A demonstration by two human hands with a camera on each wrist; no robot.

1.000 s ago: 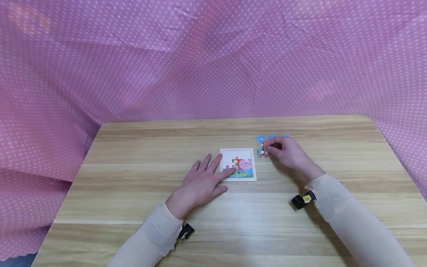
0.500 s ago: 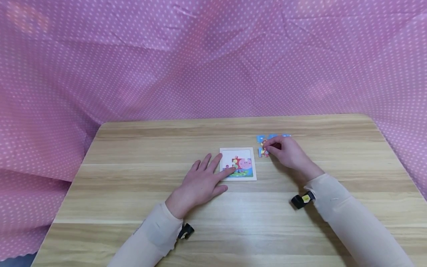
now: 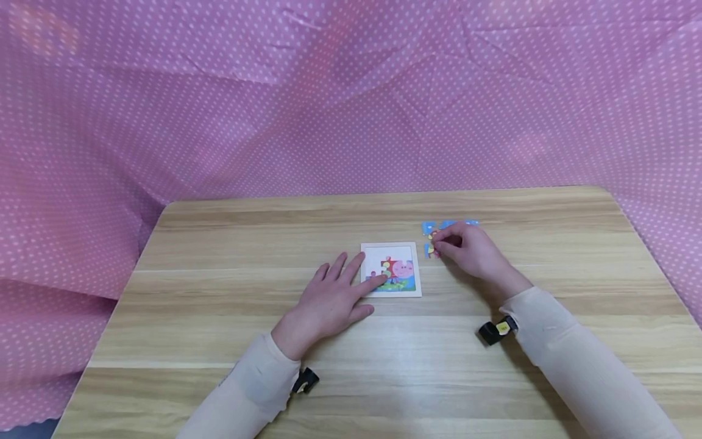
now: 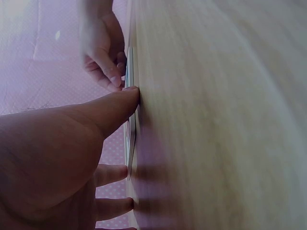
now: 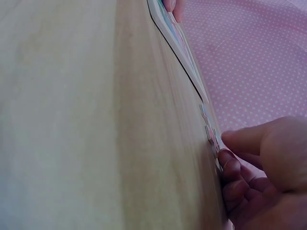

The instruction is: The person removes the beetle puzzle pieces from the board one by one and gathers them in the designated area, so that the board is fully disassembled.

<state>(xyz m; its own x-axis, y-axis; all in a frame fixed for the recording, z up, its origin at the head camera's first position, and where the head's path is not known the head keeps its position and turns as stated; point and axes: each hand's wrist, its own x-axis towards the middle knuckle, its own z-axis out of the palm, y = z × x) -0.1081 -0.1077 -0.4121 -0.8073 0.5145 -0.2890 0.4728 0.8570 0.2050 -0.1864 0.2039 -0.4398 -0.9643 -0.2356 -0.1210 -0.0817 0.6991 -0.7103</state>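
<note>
In the head view a square jigsaw puzzle in a white frame (image 3: 418,280) lies on the table, its lower right part filled with a pink cartoon pig. My left hand (image 3: 329,303) lies spread at its left side, with the index fingertip resting on the fitted pieces. Right of the frame, my right hand (image 3: 471,250) pinches a small puzzle piece (image 3: 433,236) between thumb and index finger; the fingers hide most of it. A blue and red puzzle piece (image 3: 429,251) lies just below the fingertips. In the right wrist view the thumb and curled fingers of my right hand (image 5: 259,167) meet at the pieces.
Several blue loose pieces (image 3: 429,227) lie behind the right hand, partly covered by it. The wooden table (image 3: 247,244) ends at a pink dotted cloth (image 3: 351,110) behind. Black wrist cameras hang under both sleeves.
The left hand has stayed in place on the puzzle. The right fingertips have barely moved, while the loose pieces at them have shifted slightly.
</note>
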